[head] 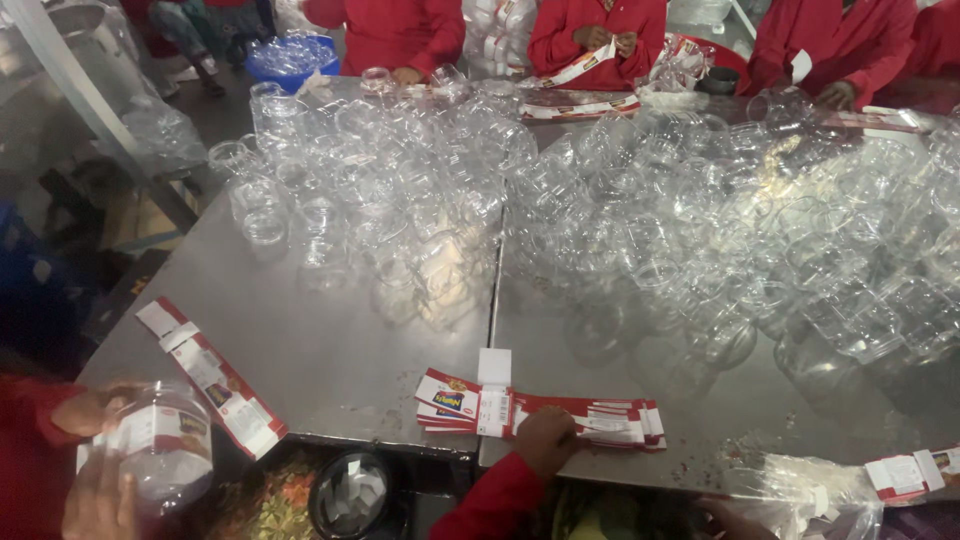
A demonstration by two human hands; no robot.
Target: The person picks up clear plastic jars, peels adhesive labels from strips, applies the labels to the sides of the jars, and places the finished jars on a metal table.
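A steel table (330,350) is covered across its far half by a great heap of clear plastic jars (620,210). Along the far edge, people in red sleeves (590,30) are seated; only their arms and torsos are seen.

At the near edge, close to the middle seam, a stack of red and white labels (600,420) is laid flat. The right hand (547,438), on a red-sleeved arm reaching up from below, is rested on the stack with fingers curled down onto it; whether a label is pinched cannot be told.

Off the near left corner, a clear jar with a label (160,445) is held between the left hand (95,412), closed over its upper side, and a hand (100,500) below, cut off by the frame. A strip of labels (215,380) lies just beside the jar at the near left corner.
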